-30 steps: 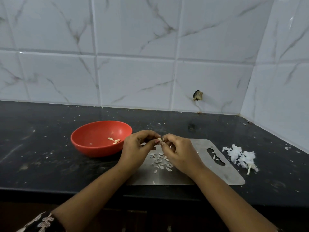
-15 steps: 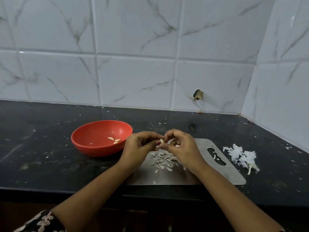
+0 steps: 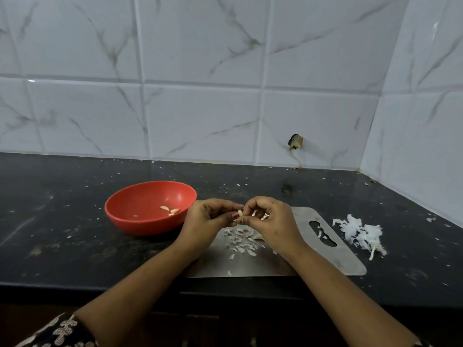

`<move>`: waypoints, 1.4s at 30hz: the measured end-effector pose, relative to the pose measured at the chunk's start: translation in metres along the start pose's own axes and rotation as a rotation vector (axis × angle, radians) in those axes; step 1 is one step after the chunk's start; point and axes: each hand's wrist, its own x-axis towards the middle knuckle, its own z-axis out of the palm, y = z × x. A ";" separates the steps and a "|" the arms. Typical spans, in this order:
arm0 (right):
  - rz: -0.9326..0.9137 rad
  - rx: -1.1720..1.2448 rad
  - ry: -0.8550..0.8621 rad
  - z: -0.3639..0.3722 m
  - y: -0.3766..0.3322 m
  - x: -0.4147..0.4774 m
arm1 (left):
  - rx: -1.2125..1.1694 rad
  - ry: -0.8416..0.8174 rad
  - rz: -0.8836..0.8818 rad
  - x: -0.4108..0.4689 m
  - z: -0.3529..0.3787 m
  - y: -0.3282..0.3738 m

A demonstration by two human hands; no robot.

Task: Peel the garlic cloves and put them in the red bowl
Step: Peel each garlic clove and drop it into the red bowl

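You hold one small, pale, smooth garlic clove (image 3: 240,213) in the air between both hands, above the far edge of a flat, dull-grey stainless-steel cutting board (image 3: 338,259) with rounded corners and a slot handle cut into its right end. Your left hand (image 3: 208,221) is curled, with the thumb and fingertips pinching the clove from the left. Your right hand (image 3: 270,219) is curled too, with its fingertips closed on the same clove from the right. The clove looks creamy and glossy where it shows, but your fingers cover most of it, so you cannot tell how much skin is left on it.

Thin, papery, off-white peel flakes (image 3: 241,240) lie scattered on the board right under your hands. A looser heap of crinkled white garlic skins (image 3: 360,231), with a bit of stem sticking out, sits on the counter just beside the board's right end.

The round, smooth, red plastic bowl (image 3: 140,227) stands on the counter just left of your left hand. It holds three slim, pale-yellow peeled cloves (image 3: 170,210), close together near its right inner wall.

Everything rests on a glossy black stone counter (image 3: 62,234) speckled with tiny white skin crumbs. Behind it rise shiny white tiles with grey marble veining (image 3: 200,121). A black-and-white patterned sleeve (image 3: 60,331) shows on your left arm.
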 end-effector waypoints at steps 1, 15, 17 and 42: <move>-0.004 -0.008 0.003 0.000 0.000 0.000 | -0.008 -0.002 -0.002 0.000 0.000 0.001; -0.066 -0.124 0.017 0.000 0.004 0.000 | -0.084 -0.029 -0.047 0.002 -0.001 -0.003; -0.069 -0.135 0.012 0.000 0.004 0.000 | -0.081 -0.030 -0.049 0.001 -0.001 -0.003; -0.211 -0.327 -0.021 0.000 0.005 -0.001 | -0.040 -0.076 -0.098 0.002 -0.001 -0.006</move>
